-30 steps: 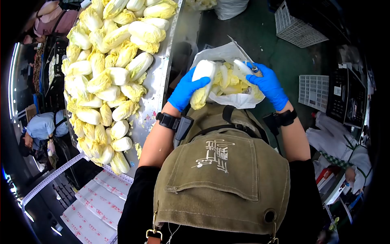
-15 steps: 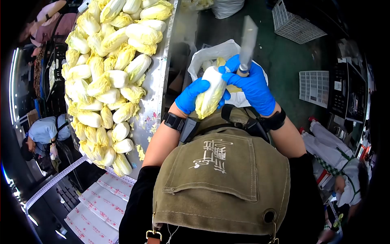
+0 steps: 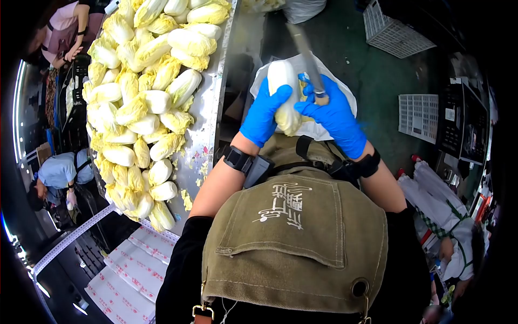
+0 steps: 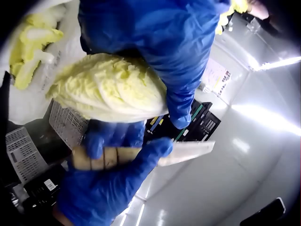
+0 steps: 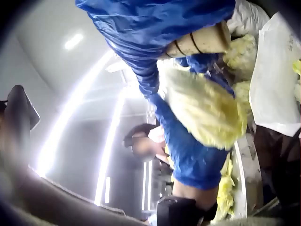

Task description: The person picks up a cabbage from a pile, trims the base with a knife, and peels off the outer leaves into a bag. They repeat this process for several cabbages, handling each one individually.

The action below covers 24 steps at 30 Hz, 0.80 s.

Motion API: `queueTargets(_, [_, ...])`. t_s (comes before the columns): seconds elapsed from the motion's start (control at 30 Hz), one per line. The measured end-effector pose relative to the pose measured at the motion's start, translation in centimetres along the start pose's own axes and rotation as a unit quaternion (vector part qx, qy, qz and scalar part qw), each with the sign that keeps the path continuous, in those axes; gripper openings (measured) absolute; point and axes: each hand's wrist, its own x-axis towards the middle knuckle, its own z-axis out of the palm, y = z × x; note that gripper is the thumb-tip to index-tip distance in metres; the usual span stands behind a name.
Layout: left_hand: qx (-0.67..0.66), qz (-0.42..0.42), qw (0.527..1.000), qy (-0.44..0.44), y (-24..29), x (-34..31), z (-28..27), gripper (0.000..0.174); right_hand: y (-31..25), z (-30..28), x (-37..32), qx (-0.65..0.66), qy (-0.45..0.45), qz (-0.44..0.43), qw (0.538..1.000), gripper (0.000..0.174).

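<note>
Left hand (image 3: 264, 114) grips the napa cabbage (image 3: 284, 89), right hand (image 3: 335, 114) grips the knife (image 3: 305, 53); a slipping blade could cut the left hand.

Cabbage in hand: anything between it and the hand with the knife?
Nothing visible. The left hand grips the cabbage directly. The right hand, holding the knife, sits right beside it above the white bag, with only open air between them.
</note>
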Motion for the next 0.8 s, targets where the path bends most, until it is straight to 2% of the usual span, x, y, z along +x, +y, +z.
queueTargets(0.07, [-0.061, -0.015, 0.998, 0.025, -0.3, 0.2, 0.9, 0.059, 0.4, 0.8, 0.1, -0.068, 0.029, -0.064, 0.995, 0.065])
queueTargets(0.1, [-0.092, -0.023, 0.995, 0.037, -0.2, 0.4, 1.3, 0.059, 0.5, 0.6, 0.3, -0.064, 0.033, -0.048, 0.996, 0.064])
queueTargets(0.23, [0.109, 0.036, 0.993, 0.037, -0.3, 0.6, 0.9, 0.057, -0.2, -0.4, 0.4, -0.032, 0.019, 0.024, 0.999, 0.056])
queueTargets(0.4, [0.066, -0.016, 0.997, 0.024, -0.2, 0.0, -1.3, 0.057, -1.1, -2.0, 0.2, 0.055, -0.031, 0.109, 0.992, 0.041])
queueTargets(0.47, [0.070, -0.071, 0.995, 0.020, 0.5, -0.5, -2.4, 0.054, 1.0, -4.6, 1.1, -0.029, -0.039, 0.085, 0.995, 0.040])
queueTargets(0.5, [0.059, -0.072, 0.995, 0.030, 0.5, -0.7, -3.0, 0.055, 1.8, -5.7, 1.4, -0.070, -0.043, 0.073, 0.994, 0.039])
queueTargets(0.6, [0.015, -0.079, 0.995, 0.062, 0.7, -1.3, -4.5, 0.055, 1.8, -7.9, 1.7, -0.042, -0.030, 0.113, 0.992, 0.040])
queueTargets(0.63, [-0.032, -0.121, 0.987, 0.101, 1.0, -1.3, -4.8, 0.053, 2.1, -8.5, 2.0, -0.045, -0.032, 0.118, 0.992, 0.041])
queueTargets(0.67, [-0.128, -0.122, 0.982, 0.064, 1.0, -0.9, -5.1, 0.051, 2.4, -8.7, 2.1, -0.117, -0.037, 0.126, 0.985, 0.040])
queueTargets(0.7, [-0.223, -0.121, 0.967, 0.028, 0.9, -0.7, -5.4, 0.050, 3.0, -8.3, 1.8, -0.160, -0.016, 0.069, 0.985, 0.041])
queueTargets(0.77, [-0.131, -0.073, 0.988, 0.045, 0.7, 0.1, -3.7, 0.047, 4.3, -6.8, 2.1, -0.247, 0.027, -0.055, 0.967, 0.042])
queueTargets(0.8, [-0.103, -0.061, 0.991, 0.054, 0.4, 0.2, -3.0, 0.047, 4.3, -5.8, 1.7, -0.135, 0.041, 0.004, 0.990, 0.046])
